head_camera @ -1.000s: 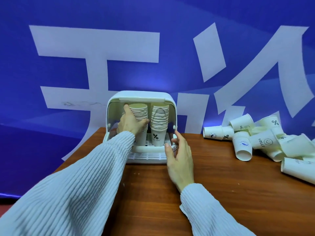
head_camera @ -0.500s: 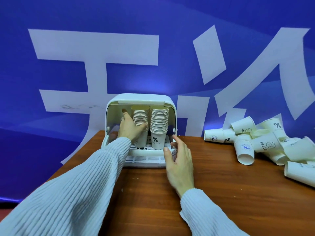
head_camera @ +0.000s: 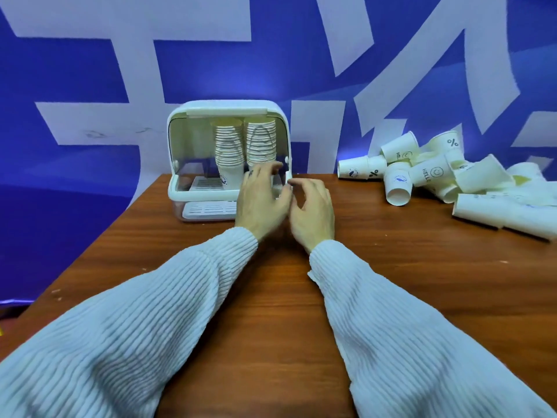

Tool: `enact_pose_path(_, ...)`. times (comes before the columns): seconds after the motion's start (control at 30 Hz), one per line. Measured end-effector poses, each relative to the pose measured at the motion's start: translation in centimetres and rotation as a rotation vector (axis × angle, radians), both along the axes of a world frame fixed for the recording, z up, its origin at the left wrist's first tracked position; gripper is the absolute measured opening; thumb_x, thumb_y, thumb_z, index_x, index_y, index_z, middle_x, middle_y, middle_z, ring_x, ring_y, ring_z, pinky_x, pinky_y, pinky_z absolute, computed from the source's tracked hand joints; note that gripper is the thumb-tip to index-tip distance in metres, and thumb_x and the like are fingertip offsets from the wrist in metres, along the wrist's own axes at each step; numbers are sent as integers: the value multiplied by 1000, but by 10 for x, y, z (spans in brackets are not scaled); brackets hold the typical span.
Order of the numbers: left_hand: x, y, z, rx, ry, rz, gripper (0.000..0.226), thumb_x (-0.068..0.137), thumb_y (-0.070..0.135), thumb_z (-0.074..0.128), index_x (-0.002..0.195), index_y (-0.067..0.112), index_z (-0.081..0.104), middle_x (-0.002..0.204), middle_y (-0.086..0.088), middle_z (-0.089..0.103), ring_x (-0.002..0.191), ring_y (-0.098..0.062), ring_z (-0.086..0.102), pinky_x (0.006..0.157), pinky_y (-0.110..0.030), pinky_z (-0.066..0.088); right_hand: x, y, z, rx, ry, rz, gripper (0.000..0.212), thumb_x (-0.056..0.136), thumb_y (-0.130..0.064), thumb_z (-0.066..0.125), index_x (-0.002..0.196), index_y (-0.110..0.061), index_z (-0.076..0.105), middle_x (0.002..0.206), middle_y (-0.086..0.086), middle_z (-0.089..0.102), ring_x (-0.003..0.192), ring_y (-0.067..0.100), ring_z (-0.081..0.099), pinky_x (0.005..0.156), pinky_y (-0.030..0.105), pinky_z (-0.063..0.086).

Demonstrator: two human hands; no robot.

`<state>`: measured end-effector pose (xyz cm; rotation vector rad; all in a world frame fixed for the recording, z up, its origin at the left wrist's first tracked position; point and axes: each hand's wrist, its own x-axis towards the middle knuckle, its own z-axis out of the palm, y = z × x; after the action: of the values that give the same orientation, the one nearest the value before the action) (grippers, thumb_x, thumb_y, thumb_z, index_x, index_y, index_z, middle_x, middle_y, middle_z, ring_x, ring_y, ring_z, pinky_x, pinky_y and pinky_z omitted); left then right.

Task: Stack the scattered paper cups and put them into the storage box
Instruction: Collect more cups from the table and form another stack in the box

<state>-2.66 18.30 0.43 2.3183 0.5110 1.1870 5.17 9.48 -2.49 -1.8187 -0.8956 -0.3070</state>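
Left hand: our left hand (head_camera: pixel 260 199) sits at the front right of the storage box, fingers loosely spread and holding nothing; whether the fingertips touch the clear door we cannot tell.
Right hand: our right hand (head_camera: pixel 312 209) hovers just beside the left, at the box's right front corner, fingers relaxed and slightly curled, nothing in them.
Storage box: the storage box (head_camera: pixel 187 116) is a white shell with a rounded top, a clear front door and a slotted white tray at the bottom; it stands at the table's far left edge.
Stacked cups: we count two tall stacks inside, side by side and upright, the left stack (head_camera: pixel 228 149) and the right stack (head_camera: pixel 261 141), both cream-white with rolled rims.
Loose cups: the scattered paper cups (head_camera: pixel 434 173) lie in a heap at the far right, well apart from the box, most on their sides.
Writing: we read "%" and "HELL" with a smiley face; a small blue emblem marks others.
Table: wood-grain table (head_camera: pixel 271 297).
Backdrop: blue wall (head_camera: pixel 90 70) with large white characters.
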Motion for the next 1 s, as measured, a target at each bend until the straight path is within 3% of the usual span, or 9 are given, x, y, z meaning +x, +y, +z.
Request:
enact_pose_path(0.17, 30, -37, -2, -29, -1, -111, 39, 92, 21, 63, 130, 16, 59, 126, -4, 61, 120, -22, 56, 105, -41, 46, 26, -40, 7, -33, 18, -80, 26, 98, -21, 61, 122, -28, 68, 128, -5, 60, 123, 16, 51, 100, 31, 43)
enact_pose_path(0.47, 90, -107, -28, -109, 144, -269, 44, 94, 30, 62, 137, 23, 54, 132, 3, 56, 126, -15, 53, 107, -36, 45, 129, -131, -5, -337, 30, -391, 52, 95, -27, 58, 146, -25, 51, 143, 9, 53, 128, 31, 50, 104, 42, 42)
enact_pose_path(0.63, 101, -116, -40, -123, 202, -310, 47, 97, 31, 63, 142, 27, 50, 134, 7, 55, 123, -8, 54, 103, -31, 47, 168, -122, -9, -302, 100, -482, 55, 97, -36, 58, 151, -28, 46, 149, 13, 43, 129, 37, 50, 101, 44, 45)
enact_pose_path(0.77, 100, -113, -41, -183, 173, -300, 46, 96, 30, 64, 140, 28, 51, 128, 8, 56, 114, -6, 57, 100, -38, 53, 196, -104, -11, -379, 84, -505, 54, 98, -50, 60, 145, -26, 49, 146, 14, 42, 122, 39, 53, 98, 46, 47)
enact_pose_path(0.87, 102, -112, -40, -225, 176, -303, 46, 96, 30, 65, 140, 29, 50, 128, 9, 55, 114, -5, 57, 100, -38, 53, 205, -96, -11, -327, 91, -499, 45, 96, -46, 66, 129, -19, 50, 136, 13, 45, 112, 39, 58, 86, 42, 46)
enact_pose_path(0.93, 104, -110, -40, -240, 165, -309, 46, 96, 30, 65, 140, 30, 50, 129, 9, 55, 110, -2, 57, 95, -29, 53, 203, -96, -8, -275, 100, -507, 40, 94, -38, 65, 122, -17, 48, 131, 12, 47, 107, 39, 60, 78, 39, 42)
enact_pose_path(1.0, 104, -108, -41, -309, 157, -314, 45, 98, 31, 65, 140, 29, 50, 130, 9, 53, 101, 6, 58, 81, -14, 51, 196, -99, -4, -224, 160, -497, 38, 91, -39, 62, 120, -20, 45, 130, 9, 48, 105, 37, 60, 78, 38, 41)
